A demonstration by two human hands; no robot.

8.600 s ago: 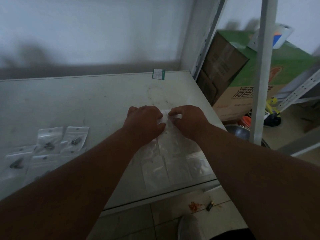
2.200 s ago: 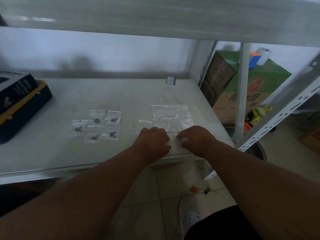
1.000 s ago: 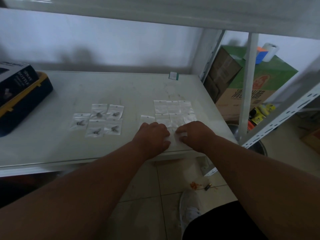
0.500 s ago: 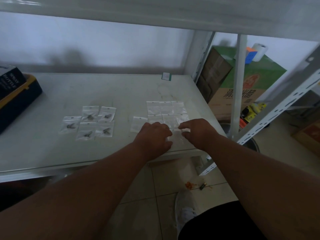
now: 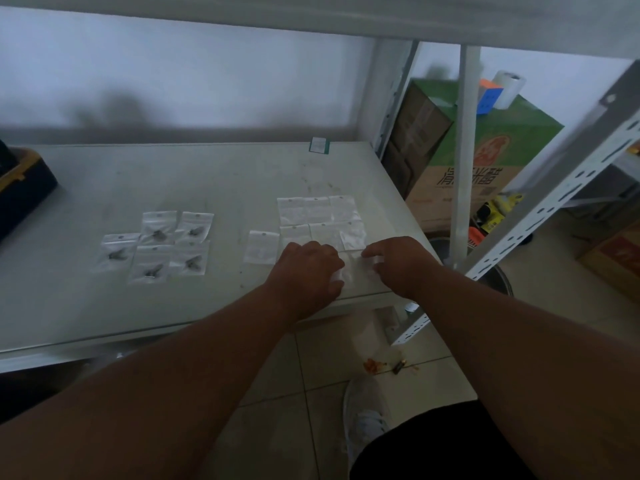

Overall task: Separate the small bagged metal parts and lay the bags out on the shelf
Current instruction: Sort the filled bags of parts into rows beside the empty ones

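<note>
Both hands worked at the front right edge of the white shelf [image 5: 207, 174]. The left hand [image 5: 306, 268] lay knuckles-up with its fingers curled down onto a clear bag [image 5: 353, 268], and the right hand [image 5: 398, 261] pinched the same bag from the other side; its fingertips [image 5: 367, 253] showed on the bag's top edge. The bag spanned the gap between the two hands, flat on the shelf; its contents could not be made out. Just beyond the hands lay a joined sheet of clear bags [image 5: 320, 220], two rows deep, its near row touching or partly under the knuckles. Just to the left of the left hand lay a single clear bag [image 5: 261, 247], apart from the sheet. Well to the left of both hands sat a cluster of five separated bags [image 5: 159, 245], each with a dark metal part inside, their edges overlapping or touching. Far left, a black and yellow case [image 5: 20, 192] rested on the shelf. Far beyond the hands, at the back edge, stood a small green-edged card [image 5: 319, 145]. To the right of the right hand, past the shelf upright [image 5: 464, 161], stood a green cardboard box [image 5: 485, 147].
</note>
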